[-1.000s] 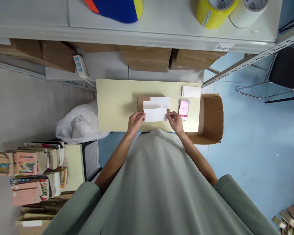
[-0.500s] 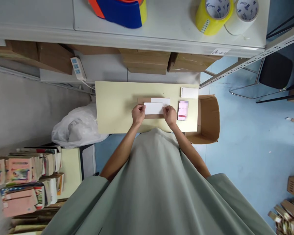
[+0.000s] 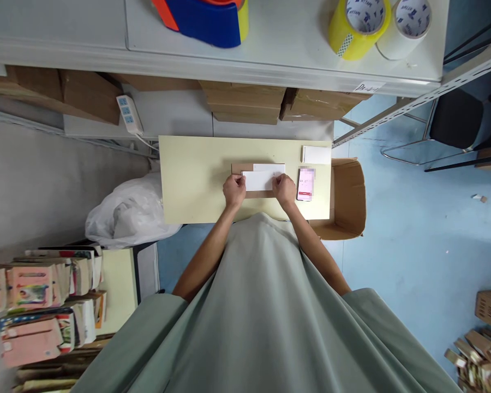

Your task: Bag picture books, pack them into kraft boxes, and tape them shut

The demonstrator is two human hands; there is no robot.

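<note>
A blank white paper strip [image 3: 258, 181] is pinched at its two ends, by my left hand [image 3: 234, 191] and my right hand [image 3: 284, 191]. Both hands are closed, with fingertips at the strip's edges. Beneath the strip lies a flat brown cardboard piece [image 3: 240, 168], its upper left corner and lower edge showing. Another white piece [image 3: 270, 167] sits on the cardboard, partly covered by the strip. Just right of my right hand, a phone [image 3: 305, 184] with a pink screen rests on the pale yellow table [image 3: 192, 180].
A white stack of slips [image 3: 316, 155] is at the table's upper right. An opened carton [image 3: 349, 199] stands beside the right edge. A shelf above bears a blue tape dispenser [image 3: 204, 23] and a yellow tape roll [image 3: 358, 33]. A white plastic bag [image 3: 126, 213] is at the left.
My left hand has shifted slightly right along with the strip's left end. My right hand stays at the other end, almost unmoved.
</note>
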